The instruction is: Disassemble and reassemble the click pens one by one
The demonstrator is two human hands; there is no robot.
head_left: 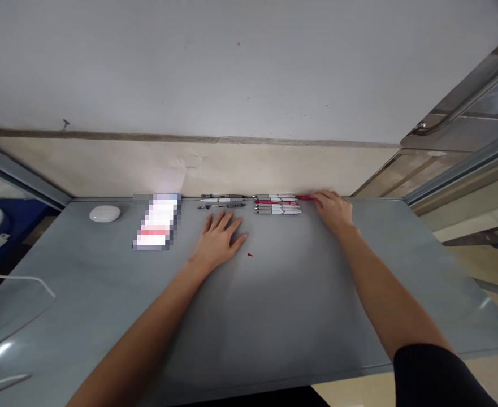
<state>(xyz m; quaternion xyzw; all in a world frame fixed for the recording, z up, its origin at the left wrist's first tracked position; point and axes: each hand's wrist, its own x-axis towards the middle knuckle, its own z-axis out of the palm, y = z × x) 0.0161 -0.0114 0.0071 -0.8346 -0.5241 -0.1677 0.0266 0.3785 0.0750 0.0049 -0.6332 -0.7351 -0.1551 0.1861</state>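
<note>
My right hand (334, 210) is closed on the end of a red pen (304, 198) at the back edge of the table, beside the wall. Left of that pen, several white and silver pens (277, 210) lie side by side, with another red pen (274, 202) among them. Further left is a second group of pens, with a white one (223, 200) and a black one (232, 206). Just in front of this group my left hand (218, 240) rests palm down, fingers spread, holding nothing. A small red piece (250, 255) lies to the right of its thumb.
A phone (157, 222) with a lit, blurred screen lies left of my left hand. Beyond it sits a white rounded mouse-like object (104, 213). A white cable (20, 277) crosses the table's left side. The wall (215, 169) bounds the grey table (282, 316) at the back.
</note>
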